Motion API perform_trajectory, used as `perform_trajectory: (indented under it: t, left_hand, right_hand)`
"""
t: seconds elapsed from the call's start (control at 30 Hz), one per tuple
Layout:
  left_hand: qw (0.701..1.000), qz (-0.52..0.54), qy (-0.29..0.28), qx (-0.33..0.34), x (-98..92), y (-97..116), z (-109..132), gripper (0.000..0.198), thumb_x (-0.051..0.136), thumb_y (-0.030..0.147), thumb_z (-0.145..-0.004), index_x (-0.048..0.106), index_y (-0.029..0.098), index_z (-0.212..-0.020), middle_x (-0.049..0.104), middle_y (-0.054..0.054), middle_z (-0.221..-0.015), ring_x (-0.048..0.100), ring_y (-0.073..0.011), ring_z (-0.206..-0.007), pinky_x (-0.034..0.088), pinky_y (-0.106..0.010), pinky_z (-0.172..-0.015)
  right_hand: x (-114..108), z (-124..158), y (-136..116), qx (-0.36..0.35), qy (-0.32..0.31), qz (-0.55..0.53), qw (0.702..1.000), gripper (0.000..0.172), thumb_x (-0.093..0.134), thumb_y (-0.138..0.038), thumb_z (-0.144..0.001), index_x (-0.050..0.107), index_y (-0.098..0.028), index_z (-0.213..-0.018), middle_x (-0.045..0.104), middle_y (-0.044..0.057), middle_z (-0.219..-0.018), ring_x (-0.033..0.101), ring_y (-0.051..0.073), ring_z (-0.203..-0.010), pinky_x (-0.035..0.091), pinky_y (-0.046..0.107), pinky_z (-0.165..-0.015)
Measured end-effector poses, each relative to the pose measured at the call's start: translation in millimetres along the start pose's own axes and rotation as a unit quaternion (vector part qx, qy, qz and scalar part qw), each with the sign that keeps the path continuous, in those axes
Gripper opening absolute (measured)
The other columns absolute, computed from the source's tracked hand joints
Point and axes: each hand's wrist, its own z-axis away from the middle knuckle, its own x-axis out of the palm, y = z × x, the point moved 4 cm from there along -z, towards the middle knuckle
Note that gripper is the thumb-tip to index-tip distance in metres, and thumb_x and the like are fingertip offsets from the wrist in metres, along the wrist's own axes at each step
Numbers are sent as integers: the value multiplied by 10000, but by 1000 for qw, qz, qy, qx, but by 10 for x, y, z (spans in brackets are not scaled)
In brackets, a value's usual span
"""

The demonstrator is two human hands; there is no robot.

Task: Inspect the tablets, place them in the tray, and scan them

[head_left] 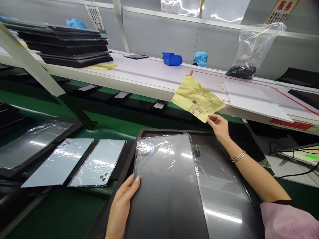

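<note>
My left hand [124, 199] grips the left edge of a dark grey tablet [166, 189] wrapped in clear film, its camera bump at the upper left. The thumb lies on the tablet's back. Beside and partly under it, a second dark film-wrapped tablet [221, 186] lies in a black tray [159, 132]. My right hand [219, 126] pinches the lower corner of a crumpled yellow sheet [199, 96] between thumb and fingers. Small red dots and one dark piece show on the sheet, which hangs at the shelf's front edge.
Two pale blue film-wrapped tablets [59, 162] lie to the left on the green belt [67, 212]. Above runs a white shelf [139, 71] with stacked black trays [72, 46], a blue bin [171, 59], a clear bag [254, 49] and white sheets [256, 101]. A slanted post [32, 59] stands left.
</note>
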Motion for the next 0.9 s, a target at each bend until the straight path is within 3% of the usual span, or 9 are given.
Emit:
perform_trajectory:
  t: [0.27, 0.63, 0.77, 0.9]
  left_hand:
    - [1000, 23, -1, -20, 31, 5, 12, 641, 840, 437, -514, 697, 187, -1086, 752, -29, -852, 695, -302, -874, 577, -304, -702]
    - [1000, 8, 4, -28, 25, 9, 7, 640, 851, 473, -499, 703, 200, -1058, 752, -9, -818, 696, -290, -860, 576, -297, -705]
    - [1000, -4, -1, -29, 19, 10, -4, 636, 839, 476, -520, 696, 206, -1078, 753, -11, -819, 694, -295, -874, 579, -307, -714]
    - [999, -19, -1, -25, 19, 17, -12, 680, 836, 506, -504, 696, 194, -1091, 752, -27, -812, 692, -318, -883, 583, -334, -726]
  right_hand:
    - [-6, 97, -152, -3, 30, 9, 1000, 307, 750, -407, -650, 696, -177, -847, 699, 59, -783, 654, 210, -737, 550, 378, -733]
    - [11, 96, -97, 5, 51, -13, 999, 320, 750, -437, -649, 666, -179, -818, 671, 52, -785, 625, 197, -735, 531, 356, -708]
    - [67, 84, -123, -5, 34, -17, 999, 319, 746, -429, -642, 649, -197, -838, 632, 25, -761, 583, 174, -693, 512, 332, -671]
    - [184, 45, -171, -14, 8, -20, 1000, 361, 744, -403, -642, 681, -209, -940, 677, 39, -900, 582, 170, -685, 518, 340, -678]
